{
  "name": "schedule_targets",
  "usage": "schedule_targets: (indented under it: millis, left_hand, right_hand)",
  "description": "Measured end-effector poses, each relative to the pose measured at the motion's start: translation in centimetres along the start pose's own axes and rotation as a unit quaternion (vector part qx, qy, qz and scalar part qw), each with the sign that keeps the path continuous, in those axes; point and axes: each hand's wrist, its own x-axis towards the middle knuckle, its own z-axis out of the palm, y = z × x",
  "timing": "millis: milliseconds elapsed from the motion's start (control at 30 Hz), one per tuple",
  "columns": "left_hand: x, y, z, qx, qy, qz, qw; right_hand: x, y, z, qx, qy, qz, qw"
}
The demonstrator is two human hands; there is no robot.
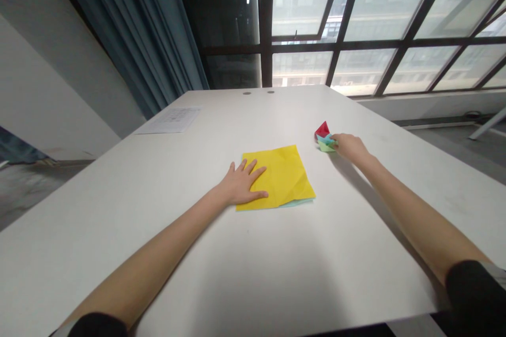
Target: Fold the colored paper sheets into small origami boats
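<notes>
A square sheet of yellow paper [284, 174] lies on the white table, with pale blue paper [296, 203] showing beneath its near edge. My left hand [243, 183] rests flat on the yellow sheet's left side, fingers spread. Farther off to the right, my right hand [348, 146] has its fingers closed on a small folded paper piece in light blue and green [326, 142]. A red folded paper piece [322, 130] stands right beside it, touching or very close. The fingertips partly hide the blue and green piece.
The white table [253, 268] stretches away toward large windows. A printed sheet [169, 119] lies at its far left edge. Two round grommets [259, 92] sit near the far edge. A blue curtain [134, 26] hangs at the left.
</notes>
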Motion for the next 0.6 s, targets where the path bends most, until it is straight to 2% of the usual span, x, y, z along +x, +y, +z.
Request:
schedule_targets:
  millis: [133,300,467,600]
  left_hand:
    - [0.0,0.0,-0.2,-0.008,0.001,0.005,1.0]
    - [0.1,0.0,-0.4,-0.018,0.027,0.003,0.999]
    - [0.2,0.6,-1.2,-0.045,0.142,-0.01,0.989]
    - [0.2,2.0,-2.2,-0.154,0.232,0.018,0.96]
  right_hand:
    - [-0.3,0.0,-0.1,0.002,0.004,0.003,1.0]
    - [-0.5,-0.8,-1.6,0.029,0.0,-0.015,0.999]
    - [-1.5,-3.5,-4.4,0.077,-0.006,-0.072,0.994]
    - [-3.3,-6.8,-6.8,0.164,-0.023,-0.118,0.979]
